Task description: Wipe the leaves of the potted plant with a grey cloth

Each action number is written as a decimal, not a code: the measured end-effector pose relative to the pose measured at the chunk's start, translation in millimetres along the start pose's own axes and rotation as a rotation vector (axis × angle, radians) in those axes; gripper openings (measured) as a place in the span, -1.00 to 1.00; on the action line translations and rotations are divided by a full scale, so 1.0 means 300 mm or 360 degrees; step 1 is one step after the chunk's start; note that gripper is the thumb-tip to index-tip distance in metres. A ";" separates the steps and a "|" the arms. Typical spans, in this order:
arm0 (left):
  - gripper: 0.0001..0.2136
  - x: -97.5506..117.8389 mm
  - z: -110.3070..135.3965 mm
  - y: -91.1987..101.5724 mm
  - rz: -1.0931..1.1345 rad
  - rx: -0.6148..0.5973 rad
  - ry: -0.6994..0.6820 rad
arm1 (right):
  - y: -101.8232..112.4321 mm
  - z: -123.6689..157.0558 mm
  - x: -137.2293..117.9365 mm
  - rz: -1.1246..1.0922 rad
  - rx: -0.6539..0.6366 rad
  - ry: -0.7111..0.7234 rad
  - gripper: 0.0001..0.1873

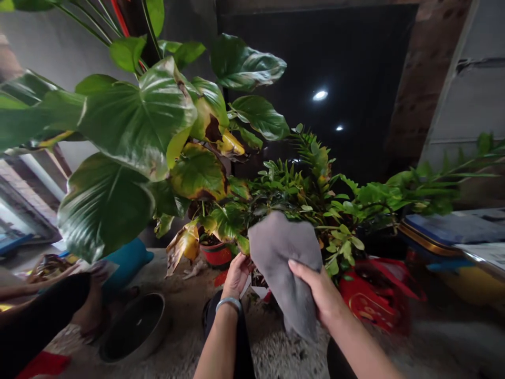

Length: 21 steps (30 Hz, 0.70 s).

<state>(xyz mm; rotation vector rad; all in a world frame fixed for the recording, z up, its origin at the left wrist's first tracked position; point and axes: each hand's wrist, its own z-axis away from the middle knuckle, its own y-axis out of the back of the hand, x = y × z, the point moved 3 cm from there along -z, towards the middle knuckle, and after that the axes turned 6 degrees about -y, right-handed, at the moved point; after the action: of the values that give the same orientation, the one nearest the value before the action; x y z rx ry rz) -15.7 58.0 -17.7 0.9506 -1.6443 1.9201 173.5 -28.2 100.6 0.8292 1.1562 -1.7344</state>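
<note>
A grey cloth (284,247) hangs from my right hand (321,295), its thumb pressed on the front and its fingers behind. The cloth's upper end is up against the leafy plants (292,184) and hides part of them. My left hand (237,276), with a bracelet at the wrist, is just left of the cloth. Its fingers curl closed at the lower edge of a small green leaf (242,244); what lies between them is hidden. A red pot (216,255) stands behind this hand. Big glossy leaves (138,110), some yellowed and brown-edged, spread above on the left.
A dark basin (134,329) sits on the floor at left, near another person's leg (51,305) and a teal object (128,263). At right are a red bag (374,295) and a stack of flat items (437,234). A dark glossy panel (315,63) rises behind the plants.
</note>
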 end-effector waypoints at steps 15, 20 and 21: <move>-0.50 0.033 0.053 -0.022 0.0138 -0.0074 0.0301 | -0.047 -0.011 -0.026 0.0815 -0.0309 0.0277 -0.74; -0.44 0.023 0.057 -0.028 0.0055 -0.0117 0.0332 | -0.164 -0.095 -0.081 0.0778 -0.0199 0.0494 -0.77; -0.44 0.023 0.058 -0.026 0.0055 -0.0109 0.0337 | -0.153 -0.108 -0.038 0.0788 -0.0200 0.0387 -0.80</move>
<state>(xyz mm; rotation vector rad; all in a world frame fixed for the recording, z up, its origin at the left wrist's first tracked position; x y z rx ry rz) -10.9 42.0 -6.3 0.6710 -1.6001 1.9014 138.1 14.4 115.4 1.1584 1.0872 -1.1682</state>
